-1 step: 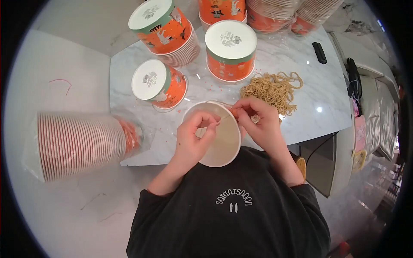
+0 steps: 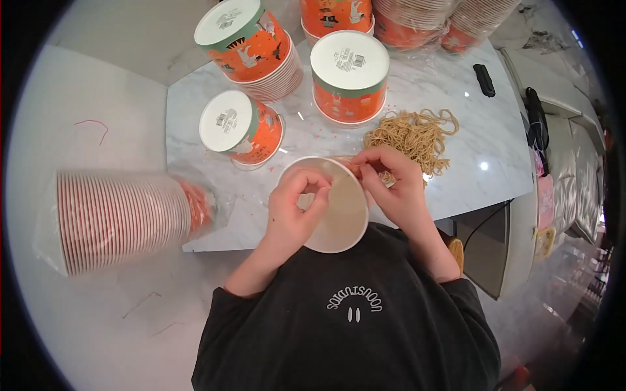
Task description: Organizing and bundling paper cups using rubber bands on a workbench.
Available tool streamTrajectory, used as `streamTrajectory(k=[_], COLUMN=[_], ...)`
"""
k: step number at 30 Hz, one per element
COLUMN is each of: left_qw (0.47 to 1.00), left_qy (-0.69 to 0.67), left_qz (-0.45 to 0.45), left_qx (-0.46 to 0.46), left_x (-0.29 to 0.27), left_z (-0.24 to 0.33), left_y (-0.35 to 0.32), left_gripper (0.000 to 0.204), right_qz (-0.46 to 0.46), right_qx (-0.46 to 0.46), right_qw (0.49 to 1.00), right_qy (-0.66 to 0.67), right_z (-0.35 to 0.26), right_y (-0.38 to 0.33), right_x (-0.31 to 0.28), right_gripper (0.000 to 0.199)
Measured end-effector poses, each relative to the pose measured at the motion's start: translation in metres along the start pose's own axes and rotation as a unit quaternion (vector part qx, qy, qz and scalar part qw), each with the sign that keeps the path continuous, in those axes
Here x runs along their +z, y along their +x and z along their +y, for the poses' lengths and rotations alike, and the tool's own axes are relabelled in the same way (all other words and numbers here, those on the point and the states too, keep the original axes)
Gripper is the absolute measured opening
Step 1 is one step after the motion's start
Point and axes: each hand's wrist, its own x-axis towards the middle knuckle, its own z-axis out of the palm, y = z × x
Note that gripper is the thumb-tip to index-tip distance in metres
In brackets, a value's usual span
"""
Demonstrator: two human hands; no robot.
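Observation:
A large paper bucket (image 2: 339, 218) with a white rim and cream inside stands tilted against my black shirt, its mouth facing up. My left hand (image 2: 293, 205) reaches over its left side, thumb and forefinger pinched together inside the mouth. What that pinch holds is too small to make out. At the far right of the rim, my right hand (image 2: 396, 181) is closed in a pinch on the outside, with something orange partly hidden by its fingers. Just beyond the right hand lies a tangled heap of tan cord (image 2: 414, 138).
Upturned orange-and-green paper buckets (image 2: 350, 62) stand on the marble table (image 2: 450, 104), some stacked. A plastic-wrapped stack of buckets (image 2: 124, 218) lies at the left. More wrapped stacks (image 2: 411, 23) fill the back. A small black object (image 2: 484, 79) rests at the far right.
The bucket's rim has shifted very slightly to the right. Both hands keep their pinches in nearly the same place.

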Motion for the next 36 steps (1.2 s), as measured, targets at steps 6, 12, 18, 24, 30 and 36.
streamTrajectory(k=[6,12,18,24,30,36], left_qw=[0.982,0.981,0.997,0.980,0.989,0.981], left_qy=[0.132,0.135,0.044,0.134,0.097,0.091], left_qz=[0.036,0.025,-0.068,-0.142,-0.108,-0.165], left_qx=[0.128,0.134,0.010,-0.023,-0.013,-0.046], left_x=[-0.001,0.001,-0.014,-0.029,-0.028,-0.028], left_z=[0.001,0.020,0.031,0.004,-0.015,-0.002], left_y=[0.003,0.011,0.034,0.052,0.051,0.058], left_gripper=[0.010,0.011,0.024,0.019,0.024,0.029], right_qz=[-0.013,-0.022,-0.052,-0.100,-0.122,-0.117], right_qx=[-0.198,-0.267,-0.289,-0.300,-0.307,-0.298], right_qw=[0.971,0.945,0.937,0.928,0.922,0.927], right_qy=[-0.135,-0.185,-0.191,-0.198,-0.200,-0.195], right_z=[-0.022,0.000,0.007,0.015,0.023,0.025], right_y=[0.001,0.002,0.011,0.025,0.027,0.027], right_x=[0.007,0.009,0.006,0.003,0.011,0.014], right_gripper=[0.031,0.026,0.024,0.023,0.022,0.021])
